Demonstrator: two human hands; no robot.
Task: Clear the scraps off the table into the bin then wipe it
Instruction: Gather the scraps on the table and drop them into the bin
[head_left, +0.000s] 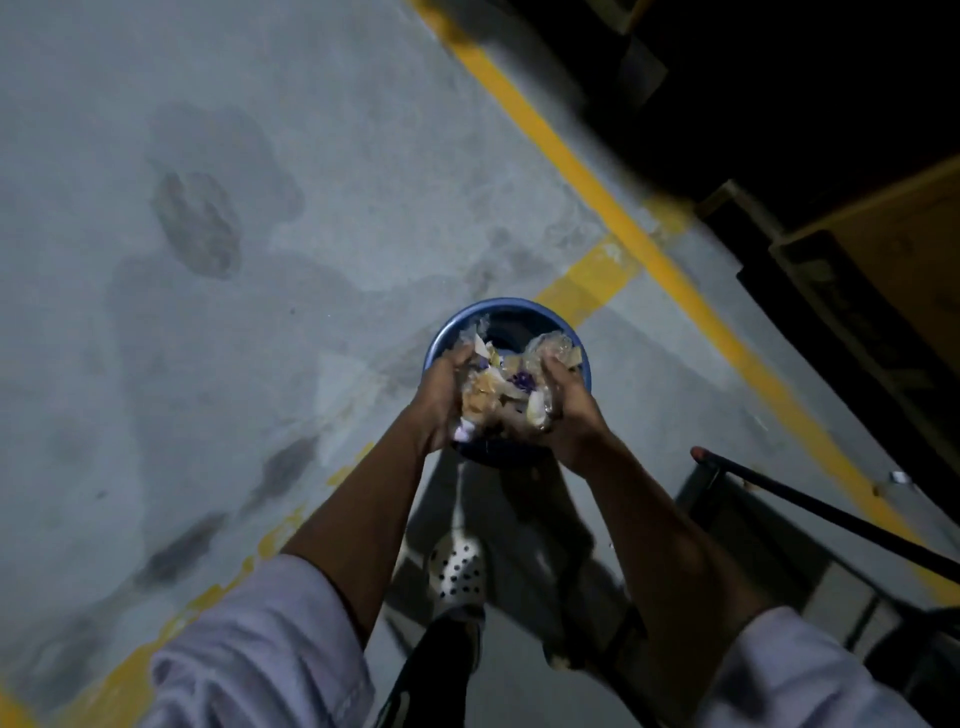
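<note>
A round blue bin (470, 314) stands on the grey concrete floor, seen from above. Over its near rim I hold a bundle of scraps (501, 387): crumpled clear plastic, tan paper and purple bits. My left hand (441, 400) grips the bundle from the left, fingers curled round it. My right hand (563, 410) grips it from the right. The scraps hide most of the bin's opening. No table shows in this view.
Yellow painted lines (613, 208) cross the floor behind and beside the bin. A dark metal frame with a thin bar (810, 501) stands at the right. A white perforated shoe (460, 569) is below the hands. Dark yellow-edged structures fill the upper right.
</note>
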